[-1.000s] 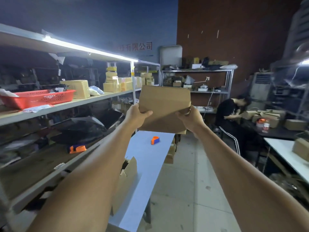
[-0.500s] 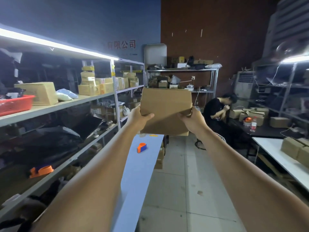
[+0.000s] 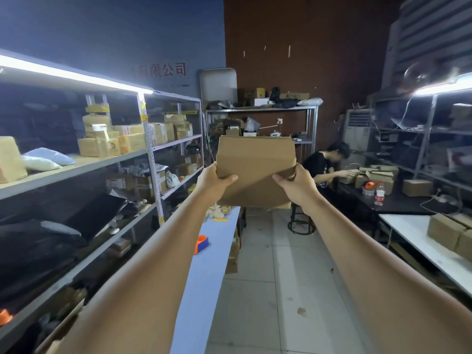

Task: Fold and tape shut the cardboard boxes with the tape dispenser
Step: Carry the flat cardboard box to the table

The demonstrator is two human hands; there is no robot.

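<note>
Head view: shelving (image 3: pixel 76 169) fills nine o'clock, and a long pale table (image 3: pixel 204 290) runs toward six. At centre the flattened cardboard box (image 3: pixel 255 164) is held in the air, with the left hand (image 3: pixel 215 181) gripping its nine o'clock edge and the right hand (image 3: pixel 296 185) its three o'clock edge, thumbs in front. The tape dispenser (image 3: pixel 201 244) lies on the table, at seven o'clock from the box.

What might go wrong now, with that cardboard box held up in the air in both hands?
1. The cardboard box is held out in mid-air, the left hand and right hand gripping only its lower side edges; a slip would likely drop it to the floor.
2. The tape dispenser lies on the table below, apart from both hands; freeing one hand to fetch it may let the box tilt or unfold.
</note>
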